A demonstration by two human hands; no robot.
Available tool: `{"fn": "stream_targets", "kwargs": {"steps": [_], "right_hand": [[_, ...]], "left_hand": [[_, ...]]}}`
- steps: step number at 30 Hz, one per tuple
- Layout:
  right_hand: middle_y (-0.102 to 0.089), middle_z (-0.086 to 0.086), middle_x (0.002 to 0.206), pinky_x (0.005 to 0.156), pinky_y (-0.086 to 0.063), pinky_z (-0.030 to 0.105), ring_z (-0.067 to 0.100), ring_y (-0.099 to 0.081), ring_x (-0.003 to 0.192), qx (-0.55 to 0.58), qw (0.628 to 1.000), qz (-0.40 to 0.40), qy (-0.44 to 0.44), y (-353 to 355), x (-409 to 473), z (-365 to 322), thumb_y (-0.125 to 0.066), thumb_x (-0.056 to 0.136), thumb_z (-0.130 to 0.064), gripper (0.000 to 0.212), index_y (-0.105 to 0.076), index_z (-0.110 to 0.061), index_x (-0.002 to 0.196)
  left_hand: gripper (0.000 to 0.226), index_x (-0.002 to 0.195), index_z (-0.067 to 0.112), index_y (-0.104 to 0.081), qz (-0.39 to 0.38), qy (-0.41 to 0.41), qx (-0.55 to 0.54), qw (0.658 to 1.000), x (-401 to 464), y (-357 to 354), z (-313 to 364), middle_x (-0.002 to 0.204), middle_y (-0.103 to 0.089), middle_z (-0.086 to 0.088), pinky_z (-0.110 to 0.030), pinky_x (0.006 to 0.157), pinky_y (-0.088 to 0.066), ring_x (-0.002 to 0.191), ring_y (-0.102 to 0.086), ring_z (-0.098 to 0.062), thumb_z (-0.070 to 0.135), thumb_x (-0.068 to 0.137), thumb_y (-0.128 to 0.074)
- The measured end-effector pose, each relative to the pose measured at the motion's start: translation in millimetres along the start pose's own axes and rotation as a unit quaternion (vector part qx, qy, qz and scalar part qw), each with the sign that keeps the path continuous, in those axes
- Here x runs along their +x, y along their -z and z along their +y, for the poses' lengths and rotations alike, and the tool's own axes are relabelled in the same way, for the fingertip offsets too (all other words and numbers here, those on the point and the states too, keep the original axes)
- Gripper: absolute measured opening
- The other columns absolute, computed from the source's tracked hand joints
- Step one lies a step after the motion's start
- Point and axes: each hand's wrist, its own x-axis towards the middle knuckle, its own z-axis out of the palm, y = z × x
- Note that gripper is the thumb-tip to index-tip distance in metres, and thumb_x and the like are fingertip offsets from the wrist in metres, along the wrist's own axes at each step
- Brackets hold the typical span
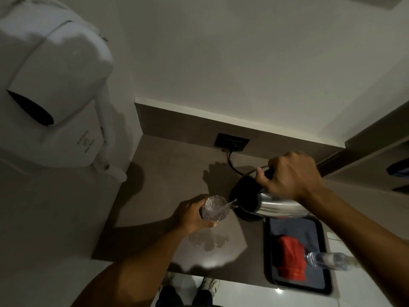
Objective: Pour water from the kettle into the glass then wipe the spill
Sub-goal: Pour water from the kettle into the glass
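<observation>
Both forearms reach in from the bottom edge, nearest the lens, over a brown tabletop [155,173] set in a dim corner of pale walls. Fixed to the left-hand wall is a white wall-mounted unit [51,89] with a dark opening. At the back of the tabletop sits a black socket plate [231,142] with a dark cable [232,162] running from it toward the kettle. A black tray [327,286] lies at the right of the tabletop, holding a red cloth [291,258] and a clear plastic bottle [327,261] lying on its side. A puddle of spilled water [208,241] glistens on the tabletop just below the glass. Pale floor and two shoes [210,284] show past the near edge.

Much of the kettle's handle is covered by fingers, and the kettle hides the far end of the tray. The bottle's far end is blurred, and the shelves at the right edge are too dark to read.

Left hand [192,214] wraps its grip around the glass [213,208], holding it tilted toward the kettle. Right hand [292,176] is clenched on the black handle of the steel kettle [281,206], which is tipped over to the left, a thin stream running from its spout into the glass.
</observation>
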Motion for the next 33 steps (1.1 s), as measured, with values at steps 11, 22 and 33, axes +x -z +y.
{"fn": "stream_targets", "kwargs": {"steps": [11,22,33], "right_hand": [[-0.033,-0.006,0.037,0.052,-0.014,0.016,0.012,-0.029,0.032,0.057,0.998,-0.017,-0.007,-13,-1,-3,-0.036,0.086,-0.058,0.062,-0.045,-0.016,0.042],[-0.053,-0.001,0.042,0.044,-0.046,0.033,0.015,-0.051,0.04,0.258,0.96,-0.023,-0.105,-42,-27,18,-0.049,0.08,-0.057,0.052,-0.055,-0.016,0.048],[-0.062,0.013,0.057,0.051,-0.049,0.03,0.016,-0.059,0.047,0.484,0.812,0.051,-0.321,-83,-54,58,-0.057,0.096,-0.02,0.041,-0.063,-0.007,0.058]], "left_hand": [[0.106,0.139,0.039,-0.048,0.0,0.011,-0.004,1.0,0,-1,-1,0.128,-0.066,0.012,-0.036,0.094,-0.056,0.116,-0.062,-0.013,0.08,0.043,-0.066],[0.099,0.138,0.036,-0.051,-0.02,0.021,-0.032,0.999,-1,-2,-2,0.124,-0.069,0.009,-0.036,0.092,-0.057,0.111,-0.064,-0.014,0.072,0.05,-0.075],[0.099,0.139,0.041,-0.045,-0.007,0.004,-0.026,1.0,0,-3,-5,0.133,-0.063,0.012,-0.035,0.095,-0.056,0.119,-0.06,-0.011,0.072,0.05,-0.075]]}}
